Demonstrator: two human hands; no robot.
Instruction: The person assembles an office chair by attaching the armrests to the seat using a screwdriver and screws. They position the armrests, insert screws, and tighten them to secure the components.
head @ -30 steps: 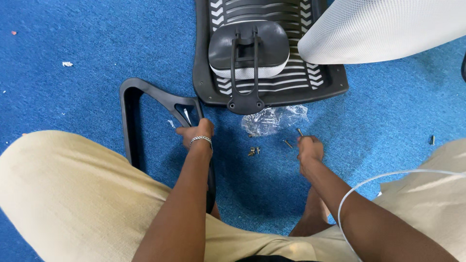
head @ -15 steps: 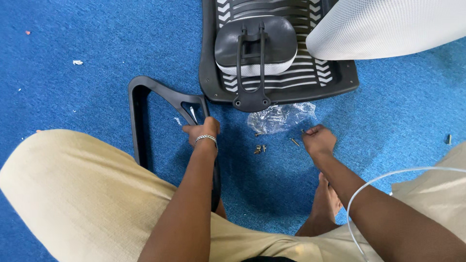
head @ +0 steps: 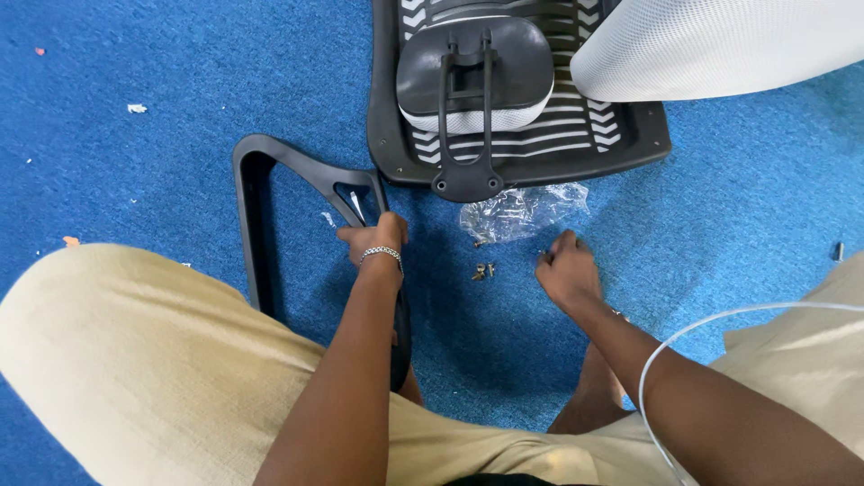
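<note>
I sit on blue carpet. My left hand (head: 373, 238), with a bead bracelet on the wrist, grips the black plastic chair armrest frame (head: 256, 193) near its upper corner, beside a metal bolt (head: 357, 207). My right hand (head: 567, 270) rests on the carpet with fingers curled, next to a few small screws (head: 484, 270) and just below a clear plastic bag of hardware (head: 522, 211). I cannot tell whether its fingers hold a screw.
A black chair back with a headrest piece (head: 477, 81) lies face down ahead. A white mesh chair part (head: 720, 45) is at the top right. A thin white cable (head: 684, 342) loops over my right arm. A stray screw (head: 837, 252) lies far right.
The view has shifted slightly. My right hand has moved a little toward the loose screws. The left hand keeps its hold on the armrest frame.
</note>
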